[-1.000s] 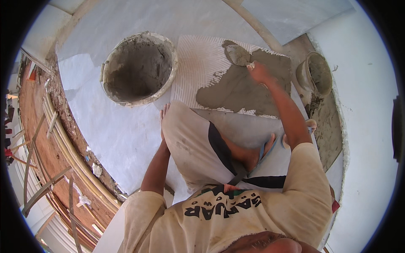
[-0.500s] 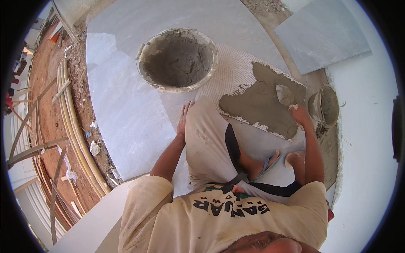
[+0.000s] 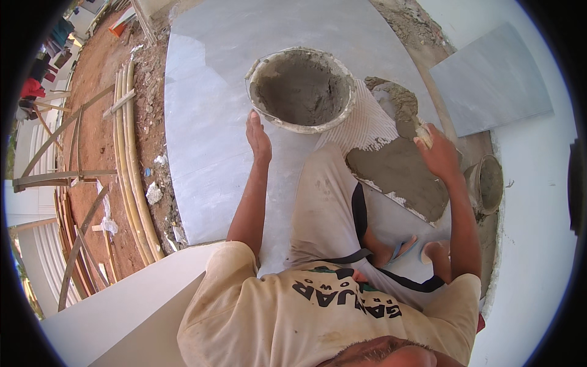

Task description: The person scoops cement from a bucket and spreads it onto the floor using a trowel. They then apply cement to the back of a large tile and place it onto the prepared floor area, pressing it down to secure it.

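My right hand [image 3: 438,154] grips the pale handle of a trowel [image 3: 422,134]. Thick grey mortar covers the blade, hiding most of its shape. Below and beside it, a wet mortar patch [image 3: 397,171] lies over the ridged, pale surface of a tile [image 3: 351,131]. A round bucket [image 3: 343,116], crusted at the rim and holding grey mortar, stands left of the trowel. My left hand [image 3: 259,139] is raised by the bucket's near left side, fingers stretched out and holding nothing. Whether its fingertips touch the rim I cannot tell.
Large grey tiles [image 3: 205,153] lie under the bucket. Another tile [image 3: 495,79] leans at the right wall. A small mortar-stained bucket [image 3: 489,183] rests beside that wall. Long poles [image 3: 131,177] and rubble line the left edge. My bent knee [image 3: 324,183] is between my arms.
My left hand has left my knee and moved forward to the bucket. My right hand has carried the trowel forward and left, with mortar now heaped around its blade. The view has shifted.
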A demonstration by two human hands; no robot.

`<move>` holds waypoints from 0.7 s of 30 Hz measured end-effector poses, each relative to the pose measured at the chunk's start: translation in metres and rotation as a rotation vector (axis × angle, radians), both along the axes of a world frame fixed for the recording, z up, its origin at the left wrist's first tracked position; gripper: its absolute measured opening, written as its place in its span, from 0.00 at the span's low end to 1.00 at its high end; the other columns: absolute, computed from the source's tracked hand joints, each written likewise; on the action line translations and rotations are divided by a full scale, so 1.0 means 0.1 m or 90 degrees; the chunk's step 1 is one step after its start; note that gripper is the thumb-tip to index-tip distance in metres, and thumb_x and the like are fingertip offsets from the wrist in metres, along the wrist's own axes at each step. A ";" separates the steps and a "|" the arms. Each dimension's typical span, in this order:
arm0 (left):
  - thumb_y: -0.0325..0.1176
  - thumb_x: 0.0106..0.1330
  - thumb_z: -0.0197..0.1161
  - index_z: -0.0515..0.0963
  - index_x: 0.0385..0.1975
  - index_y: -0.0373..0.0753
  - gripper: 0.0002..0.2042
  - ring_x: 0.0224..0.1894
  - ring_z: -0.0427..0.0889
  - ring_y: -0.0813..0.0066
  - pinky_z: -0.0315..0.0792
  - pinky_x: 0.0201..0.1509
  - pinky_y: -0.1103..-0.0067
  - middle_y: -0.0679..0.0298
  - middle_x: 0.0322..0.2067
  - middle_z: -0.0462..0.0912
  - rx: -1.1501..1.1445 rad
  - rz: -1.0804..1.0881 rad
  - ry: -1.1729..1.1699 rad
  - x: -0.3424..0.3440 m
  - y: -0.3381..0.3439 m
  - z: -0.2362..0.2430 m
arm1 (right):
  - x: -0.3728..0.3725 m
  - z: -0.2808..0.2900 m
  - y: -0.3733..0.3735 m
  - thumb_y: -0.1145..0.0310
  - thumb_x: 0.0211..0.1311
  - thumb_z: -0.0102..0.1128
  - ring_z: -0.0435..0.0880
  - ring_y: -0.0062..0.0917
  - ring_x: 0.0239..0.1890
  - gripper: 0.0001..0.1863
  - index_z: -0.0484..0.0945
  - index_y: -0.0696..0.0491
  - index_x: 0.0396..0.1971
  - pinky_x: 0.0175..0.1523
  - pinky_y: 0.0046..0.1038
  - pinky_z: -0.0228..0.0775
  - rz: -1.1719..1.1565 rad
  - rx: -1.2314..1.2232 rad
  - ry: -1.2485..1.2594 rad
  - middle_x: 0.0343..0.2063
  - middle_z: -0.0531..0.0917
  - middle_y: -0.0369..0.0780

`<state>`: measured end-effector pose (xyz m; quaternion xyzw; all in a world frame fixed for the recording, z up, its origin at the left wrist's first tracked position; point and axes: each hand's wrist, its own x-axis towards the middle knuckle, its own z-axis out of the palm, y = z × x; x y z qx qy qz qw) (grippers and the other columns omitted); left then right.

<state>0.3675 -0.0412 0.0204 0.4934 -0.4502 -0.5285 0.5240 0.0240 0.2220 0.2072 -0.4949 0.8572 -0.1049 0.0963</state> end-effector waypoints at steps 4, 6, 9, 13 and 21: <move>0.32 0.69 0.55 0.69 0.58 0.31 0.19 0.55 0.72 0.70 0.62 0.62 0.75 0.58 0.51 0.76 -0.019 -0.128 0.081 -0.06 -0.28 0.39 | 0.43 0.14 -0.56 0.58 0.62 0.60 0.83 0.46 0.44 0.24 0.73 0.55 0.55 0.49 0.45 0.74 0.130 0.005 0.110 0.40 0.82 0.50; 0.26 0.66 0.56 0.68 0.58 0.31 0.20 0.54 0.73 0.72 0.63 0.61 0.76 0.59 0.51 0.76 -0.033 -0.141 0.127 -0.06 -0.32 0.38 | 0.64 0.16 -0.79 0.58 0.62 0.60 0.84 0.44 0.41 0.22 0.74 0.54 0.52 0.46 0.45 0.75 0.192 -0.002 0.162 0.37 0.81 0.48; 0.20 0.62 0.56 0.66 0.60 0.32 0.24 0.53 0.74 0.73 0.64 0.61 0.78 0.60 0.52 0.76 -0.032 -0.171 0.208 -0.09 -0.25 0.45 | 0.82 0.15 -1.12 0.63 0.61 0.59 0.85 0.42 0.40 0.19 0.75 0.56 0.50 0.44 0.44 0.77 0.233 0.040 0.193 0.37 0.83 0.48; 0.19 0.62 0.55 0.64 0.63 0.31 0.26 0.57 0.73 0.72 0.63 0.64 0.76 0.59 0.55 0.75 -0.085 -0.219 0.216 -0.14 -0.08 0.68 | 0.85 -0.30 -1.61 0.69 0.58 0.58 0.85 0.44 0.36 0.12 0.80 0.58 0.39 0.42 0.43 0.77 0.202 0.021 0.218 0.31 0.84 0.49; 0.18 0.62 0.53 0.56 0.69 0.30 0.32 0.64 0.68 0.70 0.60 0.70 0.73 0.56 0.62 0.70 -0.149 -0.386 0.100 -0.26 0.16 1.02 | 0.97 -0.64 -2.02 0.72 0.52 0.58 0.87 0.34 0.31 0.07 0.85 0.55 0.26 0.35 0.33 0.79 0.262 -0.117 0.325 0.26 0.85 0.44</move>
